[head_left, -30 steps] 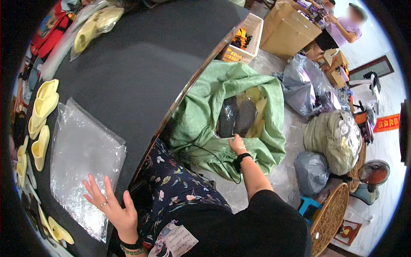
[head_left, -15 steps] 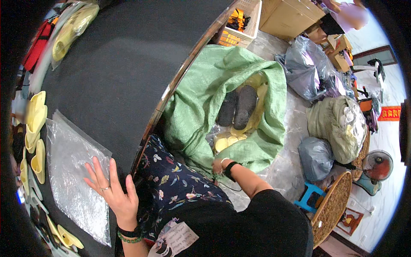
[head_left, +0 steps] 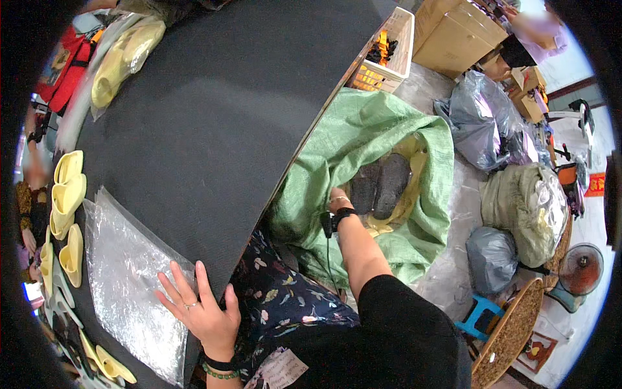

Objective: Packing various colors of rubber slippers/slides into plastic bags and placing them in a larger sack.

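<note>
Green woven sack (head_left: pixel 356 117) stands on the floor (head_left: pixel 465 201), just beside the dark table (head_left: pixel 227 129), with its wide mouth upward. Inside it I see dark grey soles (head_left: pixel 392 185) lying side by side. From my distant place I watch the right hand (head_left: pixel 337 200), which is at the left edge of this mouth; its fingers are partly hidden, so I cannot tell whether they pinch something. The left hand (head_left: pixel 210 324) has its fingers spread, over the right edge of the clear plastic bags (head_left: pixel 136 285) on the table. Left of these bags lie pale yellow slippers (head_left: pixel 68 198). Farther out, I notice a white basket (head_left: pixel 392 71), a cardboard box (head_left: pixel 453 39) and a blue stool (head_left: pixel 479 318).
</note>
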{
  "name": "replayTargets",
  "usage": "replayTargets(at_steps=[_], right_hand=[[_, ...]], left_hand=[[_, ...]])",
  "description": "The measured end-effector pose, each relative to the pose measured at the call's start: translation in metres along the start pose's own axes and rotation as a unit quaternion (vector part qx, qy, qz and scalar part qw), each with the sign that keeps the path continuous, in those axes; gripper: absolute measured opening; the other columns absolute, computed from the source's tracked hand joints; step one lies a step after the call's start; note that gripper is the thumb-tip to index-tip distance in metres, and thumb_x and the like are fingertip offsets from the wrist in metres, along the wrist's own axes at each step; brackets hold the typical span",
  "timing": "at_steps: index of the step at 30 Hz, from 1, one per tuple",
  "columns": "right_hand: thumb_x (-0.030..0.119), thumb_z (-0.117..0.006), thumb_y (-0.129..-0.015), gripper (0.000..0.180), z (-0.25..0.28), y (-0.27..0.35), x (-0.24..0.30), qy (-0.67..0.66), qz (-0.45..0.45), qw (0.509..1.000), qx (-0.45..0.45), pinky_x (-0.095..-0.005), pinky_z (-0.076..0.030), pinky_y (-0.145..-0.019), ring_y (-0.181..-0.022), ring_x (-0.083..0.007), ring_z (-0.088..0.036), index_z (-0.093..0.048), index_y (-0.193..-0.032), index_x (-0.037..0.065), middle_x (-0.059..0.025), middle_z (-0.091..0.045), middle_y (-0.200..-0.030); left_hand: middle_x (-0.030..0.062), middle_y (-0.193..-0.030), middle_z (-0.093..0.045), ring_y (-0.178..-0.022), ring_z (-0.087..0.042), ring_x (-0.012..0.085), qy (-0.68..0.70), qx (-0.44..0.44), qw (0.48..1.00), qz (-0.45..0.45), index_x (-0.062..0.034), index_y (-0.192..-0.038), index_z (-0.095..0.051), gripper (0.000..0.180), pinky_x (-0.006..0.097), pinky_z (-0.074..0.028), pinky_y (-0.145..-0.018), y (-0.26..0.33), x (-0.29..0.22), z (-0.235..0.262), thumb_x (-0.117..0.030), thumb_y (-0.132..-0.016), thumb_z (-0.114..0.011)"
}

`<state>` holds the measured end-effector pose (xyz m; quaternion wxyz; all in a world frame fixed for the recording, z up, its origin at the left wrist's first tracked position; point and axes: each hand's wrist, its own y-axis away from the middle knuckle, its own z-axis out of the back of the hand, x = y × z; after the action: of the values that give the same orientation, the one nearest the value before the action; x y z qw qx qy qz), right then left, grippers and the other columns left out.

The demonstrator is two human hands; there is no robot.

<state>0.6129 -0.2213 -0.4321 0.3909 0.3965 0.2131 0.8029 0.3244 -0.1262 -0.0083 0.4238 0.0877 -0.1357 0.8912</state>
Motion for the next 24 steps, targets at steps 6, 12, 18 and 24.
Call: replayTargets(at_steps=[6,12,18,24], right_hand=[[0.025,-0.081,-0.076,0.063,0.097,0.035,0.051,-0.23,0.278,0.929,-0.081,-0.0361,-0.045,-0.103,-0.122,-0.0281,-0.056,-0.057,-0.129,0.002,-0.0142,-0.06,-0.133],[0.026,-0.079,-0.077,0.061,0.112,0.038,0.067,-0.235,0.241,0.938,-0.076,-0.0364,-0.045,-0.103,-0.122,-0.0284,-0.056,-0.057,-0.129,0.002,-0.0143,-0.06,-0.133],[0.027,-0.077,-0.078,0.06,0.126,0.011,0.104,-0.219,0.24,0.945,-0.047,-0.0367,-0.045,-0.102,-0.122,-0.0288,-0.056,-0.057,-0.129,0.002,-0.0145,-0.059,-0.133],[0.027,-0.075,-0.079,0.059,0.178,-0.036,0.205,-0.16,0.302,0.94,-0.018,-0.037,-0.045,-0.102,-0.123,-0.0291,-0.056,-0.057,-0.13,0.003,-0.0147,-0.059,-0.134]], left_hand=[[0.0244,-0.155,-0.031,-0.143,-0.023,0.0506,0.033,-0.028,0.999,-0.03,-0.0024,-0.138,-0.051,0.058,0.065,-0.019,-0.114,-0.01,-0.014,0.0,-0.044,-0.099,-0.048],[0.0216,-0.156,-0.031,-0.143,-0.024,0.0489,0.033,-0.026,0.999,-0.023,-0.0044,-0.141,-0.047,0.059,0.062,-0.018,-0.115,-0.014,-0.018,0.002,-0.045,-0.098,-0.047],[0.023,-0.156,-0.03,-0.142,-0.023,0.0512,0.041,-0.003,0.999,-0.019,-0.0035,-0.143,-0.044,0.061,0.064,-0.018,-0.114,-0.012,-0.017,0.002,-0.044,-0.097,-0.051],[0.0246,-0.153,-0.035,-0.14,-0.031,0.0502,0.033,0.013,0.999,0.021,-0.0057,-0.141,-0.048,0.067,0.064,-0.026,-0.11,-0.01,-0.011,0.005,-0.038,-0.085,-0.065]])
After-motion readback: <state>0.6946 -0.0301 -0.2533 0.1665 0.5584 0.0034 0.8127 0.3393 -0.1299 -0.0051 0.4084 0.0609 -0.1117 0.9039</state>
